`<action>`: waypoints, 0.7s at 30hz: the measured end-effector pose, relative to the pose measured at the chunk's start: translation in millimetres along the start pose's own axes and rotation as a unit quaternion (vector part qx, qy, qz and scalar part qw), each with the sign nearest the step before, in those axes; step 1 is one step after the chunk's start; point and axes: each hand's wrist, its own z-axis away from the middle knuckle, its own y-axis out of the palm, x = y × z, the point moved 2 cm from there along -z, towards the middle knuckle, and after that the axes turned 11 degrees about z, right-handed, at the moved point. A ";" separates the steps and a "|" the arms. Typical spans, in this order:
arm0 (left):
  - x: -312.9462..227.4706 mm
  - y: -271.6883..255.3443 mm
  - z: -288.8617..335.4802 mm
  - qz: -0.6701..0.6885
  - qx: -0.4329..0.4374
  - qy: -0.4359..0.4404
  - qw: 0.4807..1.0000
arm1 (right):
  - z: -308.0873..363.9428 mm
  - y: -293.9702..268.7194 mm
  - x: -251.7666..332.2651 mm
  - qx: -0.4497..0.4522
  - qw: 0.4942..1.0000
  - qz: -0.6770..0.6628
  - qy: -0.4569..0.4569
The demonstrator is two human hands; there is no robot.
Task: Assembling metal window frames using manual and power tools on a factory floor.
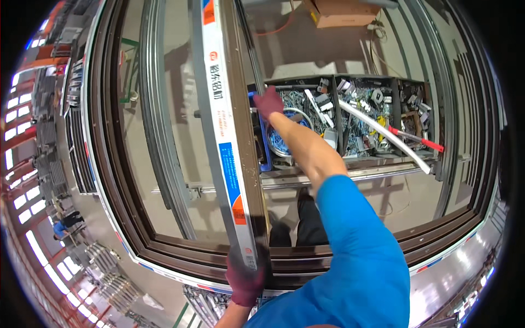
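Note:
A long brown aluminium profile (246, 117) with printed white film along one side runs away from me across a large brown frame (180, 252). My left hand (244, 280), in a maroon glove, is closed around its near end. My right hand (269, 103), gloved alike, reaches forward over the left end of a compartmented parts tray (337, 117). Its fingers are bent beside the profile, at the lower end of a thin dark strip (252, 54); what they grip is hidden. Just below that hand, a coil of blue cord (278, 141) lies in the tray.
Small metal fittings fill the tray. Across it lie a white curved strip (385, 136) and a red-handled tool (432, 145). A cardboard box (342, 13) stands beyond. Metal rails (156, 82) cross the frame's left side. A person in blue (61, 227) is far left.

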 end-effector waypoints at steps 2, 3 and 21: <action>-0.4 -6.2 -1.1 -0.057 -0.023 0.026 0.998 | 39.1 -25.8 4.0 0.013 0.984 -0.170 -0.050; -3.6 -4.3 -6.2 -0.038 -0.035 0.044 0.998 | 56.8 -50.2 -17.0 0.058 0.979 -0.182 -0.072; 81.6 -184.8 -60.7 -0.049 0.051 0.298 0.952 | 612.2 -227.1 22.0 0.046 0.964 -0.246 -0.091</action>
